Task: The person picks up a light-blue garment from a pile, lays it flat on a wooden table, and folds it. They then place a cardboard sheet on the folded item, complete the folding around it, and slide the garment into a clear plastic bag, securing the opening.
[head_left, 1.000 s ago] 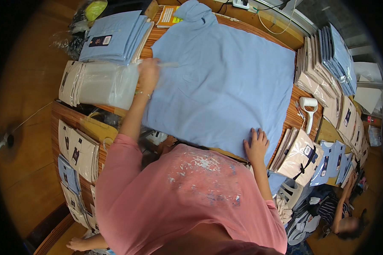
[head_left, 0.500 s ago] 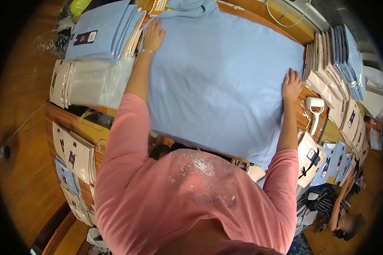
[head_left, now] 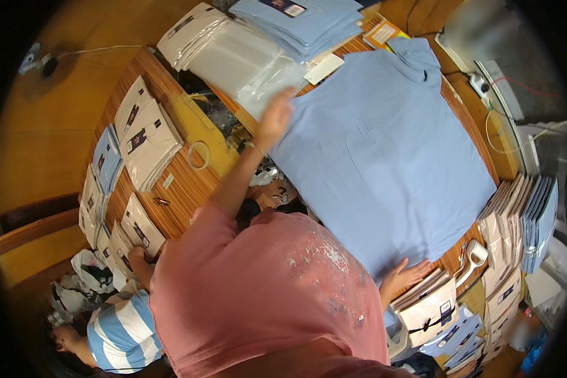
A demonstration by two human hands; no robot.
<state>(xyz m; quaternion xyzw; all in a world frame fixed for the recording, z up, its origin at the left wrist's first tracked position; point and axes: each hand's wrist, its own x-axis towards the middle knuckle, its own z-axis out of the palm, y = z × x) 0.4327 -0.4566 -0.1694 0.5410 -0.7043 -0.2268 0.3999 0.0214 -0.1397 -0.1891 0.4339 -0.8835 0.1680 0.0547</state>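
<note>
Centrally, one blue shirt (head_left: pixel 384 151), spread on the counter (head_left: pixel 450 259); left hand (head_left: pixel 275 120) at its edge, grip blurred, unclear; right hand (head_left: pixel 406 276), lower right, grip unclosed, fingers extended.

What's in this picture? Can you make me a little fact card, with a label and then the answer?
Middle: blue shirt, spread on a wooden table
Left hand: blurry, by the shirt's left edge; can't tell if it touches
Right hand: open, by the shirt's lower edge
Near right hand: packed shirts, white roller
Lower left: another person, striped top
</note>
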